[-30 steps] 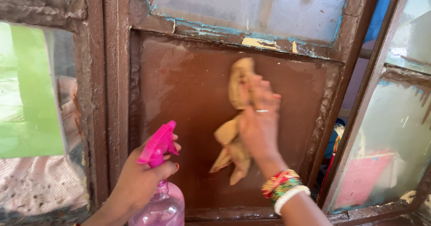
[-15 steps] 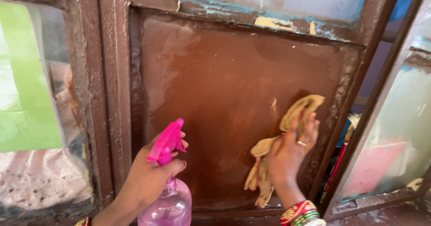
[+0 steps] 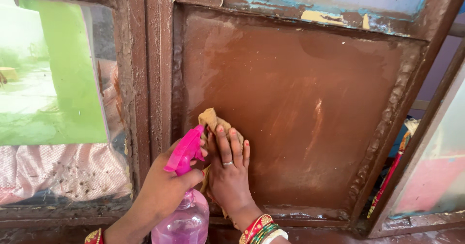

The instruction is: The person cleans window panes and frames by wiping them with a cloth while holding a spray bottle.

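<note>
**Cloth pressed to brown panel**

Head view: a tan cloth (image 3: pixel 213 120) is pinned flat against the lower left of the brown panel (image 3: pixel 310 108) by the right hand (image 3: pixel 227 173), fingers spread. Just beside it, a pink spray bottle (image 3: pixel 181 210) is gripped by the left hand (image 3: pixel 162 190).

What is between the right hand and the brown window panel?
In the head view a tan cloth lies between them: the right hand presses it flat against the brown panel, its edge showing above the fingertips.

Right hand (image 3: pixel 228 173) flat, left hand (image 3: pixel 164 188) gripping.
</note>
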